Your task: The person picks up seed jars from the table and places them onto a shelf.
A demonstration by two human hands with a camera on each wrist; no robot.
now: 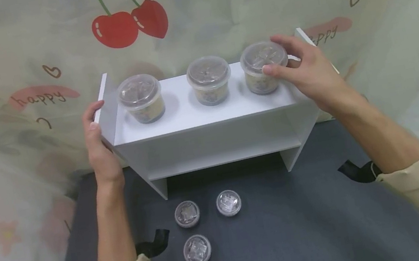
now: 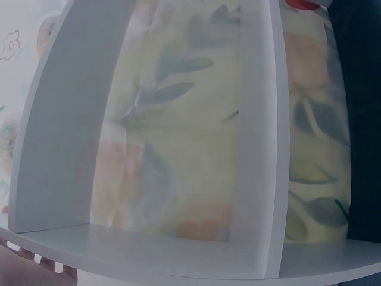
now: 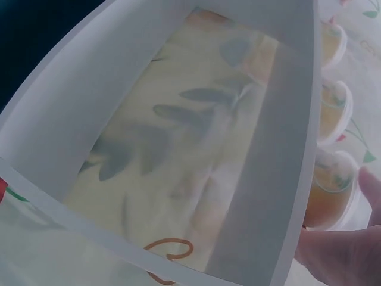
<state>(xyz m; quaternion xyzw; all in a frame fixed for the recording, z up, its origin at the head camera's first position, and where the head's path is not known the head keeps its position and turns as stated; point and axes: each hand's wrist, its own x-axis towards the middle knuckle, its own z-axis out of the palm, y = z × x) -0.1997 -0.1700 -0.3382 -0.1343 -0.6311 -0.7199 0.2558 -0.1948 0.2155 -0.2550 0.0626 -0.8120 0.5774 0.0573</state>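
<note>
On the top of a small white shelf unit (image 1: 200, 125) stand three clear lidded plastic tubs with pale yellow contents: a left tub (image 1: 142, 99), a middle tub (image 1: 209, 80) and a right tub (image 1: 264, 67). My right hand (image 1: 309, 70) grips the right tub, its thumb at the lid's front and a finger at the far side. In the right wrist view, thumb and finger curve about that tub (image 3: 330, 193). My left hand (image 1: 101, 151) rests against the outer face of the unit's left side panel (image 1: 106, 108). Its fingertips (image 2: 44, 262) appear outside the panel in the left wrist view.
Three small round lidded containers stand on the dark grey tabletop (image 1: 291, 218): one at back left (image 1: 187, 213), one at right (image 1: 228, 203), one nearer (image 1: 197, 250). A lower shelf (image 1: 222, 158) spans the unit. Printed cloth (image 1: 214, 9) hangs behind.
</note>
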